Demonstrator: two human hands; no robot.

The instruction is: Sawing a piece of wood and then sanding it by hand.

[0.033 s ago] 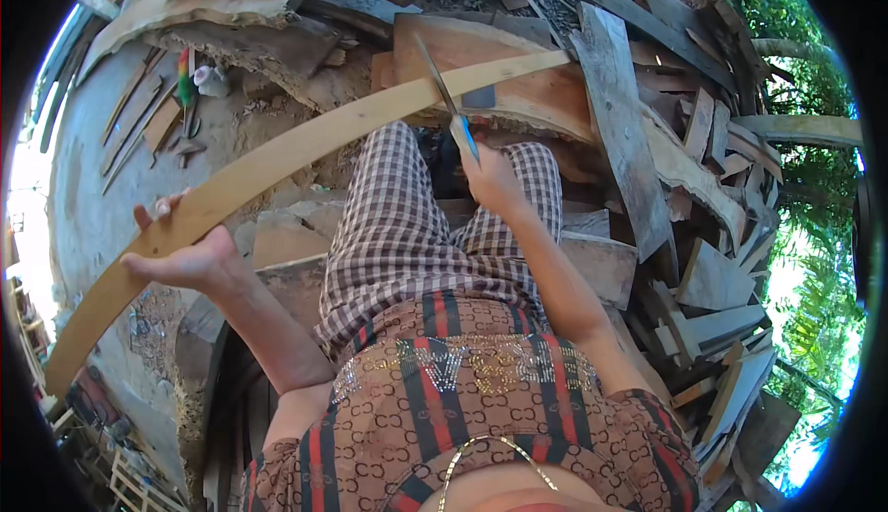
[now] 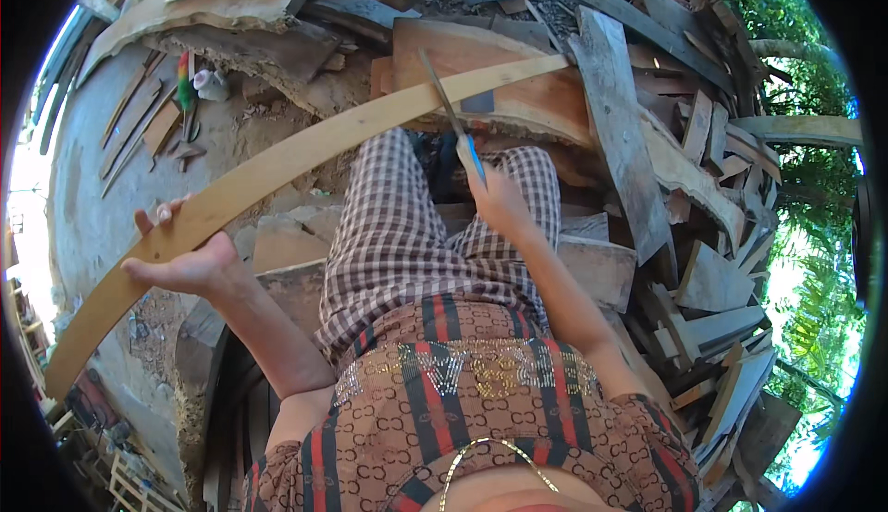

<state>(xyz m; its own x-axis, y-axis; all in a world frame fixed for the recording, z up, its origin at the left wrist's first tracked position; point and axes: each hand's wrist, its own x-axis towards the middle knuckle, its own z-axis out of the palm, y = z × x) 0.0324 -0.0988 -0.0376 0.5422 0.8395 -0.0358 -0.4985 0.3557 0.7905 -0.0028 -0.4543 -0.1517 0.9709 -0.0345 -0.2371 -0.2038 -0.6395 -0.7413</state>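
A long pale plank, curved in this view, runs from the lower left to the upper middle. My left hand supports it near its left end, palm beneath, thumb at the near edge and fingertips curling past the far edge. My right hand is closed round the pale and blue handle of a long-bladed hand tool. Its narrow dark blade lies across the plank, seen nearly edge-on, so I cannot make out its exact kind. The plank's far end meets a grey weathered board.
A thick brown slab lies beyond the plank. Scrap boards pile up on the right. At the left, a tool with a red, yellow and green handle lies by thin wood strips. My checked trouser legs are below the plank.
My right hand and the bladed tool have shifted slightly toward me, the blade still across the plank. The left hand and plank have hardly moved.
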